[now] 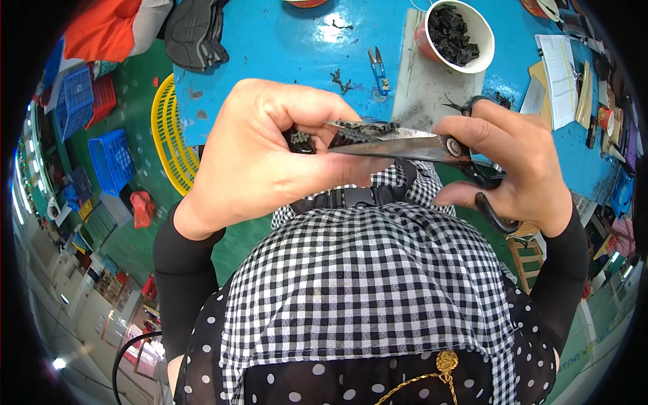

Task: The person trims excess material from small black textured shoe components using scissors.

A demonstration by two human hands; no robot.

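Observation:
My left hand (277,152) is closed around a black, bumpy-textured rubber piece (347,137), pinching it between thumb and curled fingers. Much of that piece is hidden by the hand. In my right hand (516,148) is a pair of scissors (412,147), thumb and fingers at the dark handles. The blades point left and lie along the edge of the rubber piece, their tips near my left fingers. A thin dark strip shows between the blades. Both hands are held up above my checked apron (358,277), at the near side of the blue table (283,50).
A white-and-red tub (422,42) of black scraps stands on a grey board (413,91). Small snips (378,69) and black trimmings (341,82) lie nearby. Stacked black shoe soles (196,34) sit at the far left. A yellow basket (167,135) stands beside the table; papers (559,74) lie right.

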